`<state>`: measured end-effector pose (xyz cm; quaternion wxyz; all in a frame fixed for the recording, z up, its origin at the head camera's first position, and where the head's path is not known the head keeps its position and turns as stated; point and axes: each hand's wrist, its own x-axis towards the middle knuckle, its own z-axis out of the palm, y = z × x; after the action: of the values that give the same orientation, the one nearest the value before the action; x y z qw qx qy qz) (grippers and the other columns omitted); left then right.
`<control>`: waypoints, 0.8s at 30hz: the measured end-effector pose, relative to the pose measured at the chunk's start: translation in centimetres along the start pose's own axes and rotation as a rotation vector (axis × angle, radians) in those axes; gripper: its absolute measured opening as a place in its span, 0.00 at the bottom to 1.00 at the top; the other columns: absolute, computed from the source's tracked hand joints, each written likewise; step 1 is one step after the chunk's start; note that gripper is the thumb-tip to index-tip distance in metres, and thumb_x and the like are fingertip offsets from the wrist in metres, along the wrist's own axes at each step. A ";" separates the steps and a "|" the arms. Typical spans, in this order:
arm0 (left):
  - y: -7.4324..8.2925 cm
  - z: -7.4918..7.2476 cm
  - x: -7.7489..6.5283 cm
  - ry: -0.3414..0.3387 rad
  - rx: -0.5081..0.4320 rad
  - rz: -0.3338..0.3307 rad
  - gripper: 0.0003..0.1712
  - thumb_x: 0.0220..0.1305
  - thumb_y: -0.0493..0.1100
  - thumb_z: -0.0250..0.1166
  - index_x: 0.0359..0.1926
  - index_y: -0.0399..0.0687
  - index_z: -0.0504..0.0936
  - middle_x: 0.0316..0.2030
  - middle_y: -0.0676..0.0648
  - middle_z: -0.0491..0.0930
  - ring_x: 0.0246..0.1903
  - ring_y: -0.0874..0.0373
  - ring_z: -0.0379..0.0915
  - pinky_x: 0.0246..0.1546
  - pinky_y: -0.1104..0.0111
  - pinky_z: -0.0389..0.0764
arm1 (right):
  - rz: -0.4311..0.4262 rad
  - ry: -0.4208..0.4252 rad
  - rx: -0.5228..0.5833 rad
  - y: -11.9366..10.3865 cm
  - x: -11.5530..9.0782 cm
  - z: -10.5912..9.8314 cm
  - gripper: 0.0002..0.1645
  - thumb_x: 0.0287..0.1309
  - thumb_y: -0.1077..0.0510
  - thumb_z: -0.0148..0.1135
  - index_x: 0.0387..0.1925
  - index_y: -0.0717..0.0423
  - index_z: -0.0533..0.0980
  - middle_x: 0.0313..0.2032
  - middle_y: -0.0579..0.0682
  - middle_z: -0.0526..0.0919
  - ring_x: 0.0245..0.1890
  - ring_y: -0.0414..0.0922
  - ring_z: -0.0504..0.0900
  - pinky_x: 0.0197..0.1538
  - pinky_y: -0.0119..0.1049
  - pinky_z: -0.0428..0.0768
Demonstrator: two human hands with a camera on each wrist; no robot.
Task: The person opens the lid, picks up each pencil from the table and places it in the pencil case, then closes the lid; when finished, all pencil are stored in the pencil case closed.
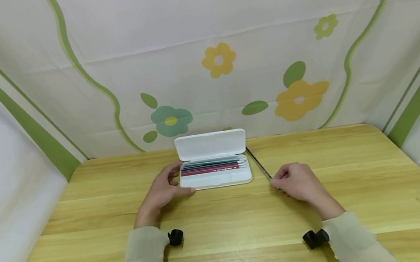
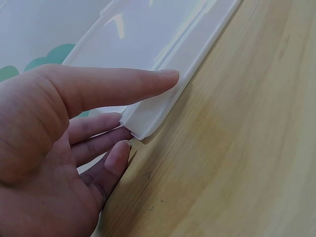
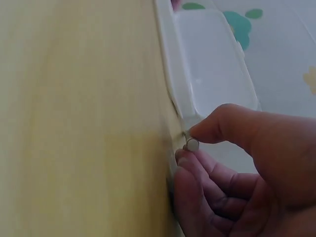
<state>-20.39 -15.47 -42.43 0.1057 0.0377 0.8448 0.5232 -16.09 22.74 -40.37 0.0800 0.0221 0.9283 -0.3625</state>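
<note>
A white pencil case (image 1: 217, 179) lies with its lid (image 1: 211, 145) raised near the back of the table. Several red and teal pencils (image 1: 211, 167) lie inside it. My left hand (image 1: 163, 189) grips the case's left end, the thumb along the front edge and the fingers at the side; the left wrist view shows them around the corner of the case (image 2: 153, 111). To the right of the case, my right hand (image 1: 295, 181) pinches a dark pencil (image 1: 258, 162) by its near end. The pencil's pale round end (image 3: 192, 144) shows between thumb and fingers in the right wrist view.
The wooden table (image 1: 234, 244) meets a flower-patterned cloth (image 1: 186, 76) just behind the case. More cloth hangs at both sides. Black wrist cameras (image 1: 175, 237) sit on both sleeves.
</note>
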 end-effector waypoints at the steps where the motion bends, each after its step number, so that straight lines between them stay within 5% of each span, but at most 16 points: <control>1: 0.0 0.0 0.0 0.000 -0.005 -0.001 0.51 0.55 0.41 0.84 0.78 0.47 0.70 0.73 0.41 0.74 0.61 0.42 0.72 0.62 0.55 0.73 | 0.008 -0.008 0.038 0.3 0.0 -0.3 0.12 0.66 0.54 0.68 0.41 0.59 0.85 0.31 0.50 0.89 0.29 0.42 0.85 0.34 0.37 0.84; 11: 0.0 0.1 0.0 -0.003 0.009 -0.003 0.52 0.55 0.42 0.84 0.79 0.47 0.69 0.74 0.39 0.72 0.66 0.40 0.68 0.69 0.48 0.72 | 0.052 -0.007 0.391 3.0 0.4 -3.2 0.21 0.78 0.55 0.61 0.59 0.69 0.79 0.45 0.57 0.88 0.41 0.43 0.88 0.45 0.35 0.89; 24: -0.2 0.1 0.2 0.001 0.002 -0.010 0.53 0.55 0.43 0.84 0.79 0.49 0.68 0.75 0.41 0.71 0.68 0.40 0.68 0.71 0.45 0.70 | -0.047 0.082 0.456 3.0 0.1 -5.7 0.27 0.79 0.49 0.62 0.64 0.65 0.75 0.45 0.41 0.87 0.46 0.39 0.86 0.51 0.34 0.87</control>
<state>-20.57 -15.44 -42.65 0.1079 0.0332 0.8455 0.5219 -16.70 28.83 -38.24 0.0269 0.0325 0.8250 -0.5636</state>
